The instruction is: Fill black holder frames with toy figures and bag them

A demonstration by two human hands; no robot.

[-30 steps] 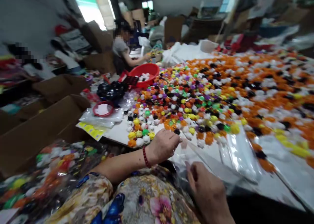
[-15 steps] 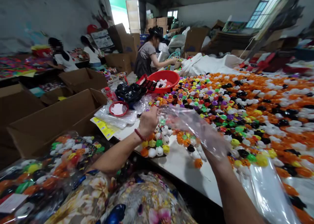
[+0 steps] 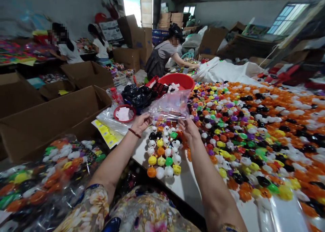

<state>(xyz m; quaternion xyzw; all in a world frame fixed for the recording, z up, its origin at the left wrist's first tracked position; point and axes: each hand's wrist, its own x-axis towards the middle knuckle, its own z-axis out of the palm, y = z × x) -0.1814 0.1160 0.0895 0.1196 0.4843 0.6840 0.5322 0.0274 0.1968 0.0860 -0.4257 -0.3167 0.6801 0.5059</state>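
Note:
A clear plastic bag (image 3: 169, 105) is stretched between my two hands, its near edge just above the far end of some small toys. My left hand (image 3: 141, 123), with a red bead bracelet at the wrist, pinches the bag's left corner. At the right corner, my right hand (image 3: 189, 127) has its fingers closed on the same bag. Below the bag, a block of small round toys (image 3: 164, 152) lies in rows on the white table (image 3: 181, 188). They are white skulls, orange and yellow pumpkins, and green and black pieces.
A large spread of similar toys (image 3: 254, 130) covers the table's right side. Flat clear bags (image 3: 281, 205) lie at the near right. A small red basket (image 3: 124, 113) holds white slips. Cardboard boxes (image 3: 56, 120) and filled bags (image 3: 56, 171) stand left. A person (image 3: 165, 54) works beyond a red basin (image 3: 177, 80).
The bag has moved from over the table's right side to above the toy block, now spread wide. My right hand came left and my left hand shifted slightly left and down.

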